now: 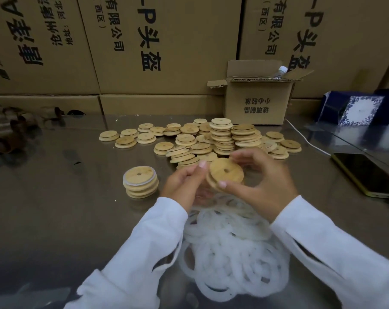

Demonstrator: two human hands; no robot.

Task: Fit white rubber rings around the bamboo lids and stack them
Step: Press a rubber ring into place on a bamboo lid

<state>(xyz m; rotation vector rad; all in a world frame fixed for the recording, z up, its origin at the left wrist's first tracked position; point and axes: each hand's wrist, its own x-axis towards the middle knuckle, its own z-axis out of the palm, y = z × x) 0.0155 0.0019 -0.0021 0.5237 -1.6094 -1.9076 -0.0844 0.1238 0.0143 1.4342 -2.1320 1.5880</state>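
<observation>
1. Bamboo lid: one round bamboo lid with a small hole in the middle was up in the air between both hands. It was above the table and tipped a little toward the camera.
2. The right hand held it. Its thumb pressed the near edge and its fingers curled round the far edge.
3. The left hand had curled fingers too. Its thumb tip sat at the lid's left edge, pinching it (I could not tell if a ring was under that thumb).
4. The white rubber rings lay in a big messy pile on the table, under the wrists and between the two white sleeves.
5. The finished stack stood to the left of the hands, near but apart. It was a few lids high, with white rings showing around the sides.
6. The loose lids were spread out behind the hands, some flat and some in small leaning piles. One tall stack stood among them.
7. A small open box sat behind the lids, with a clear bottle poking out of the top.
8. A phone lay flat on the right, with a white cable running near it.
9. Big brown cartons made a wall at the back.
</observation>
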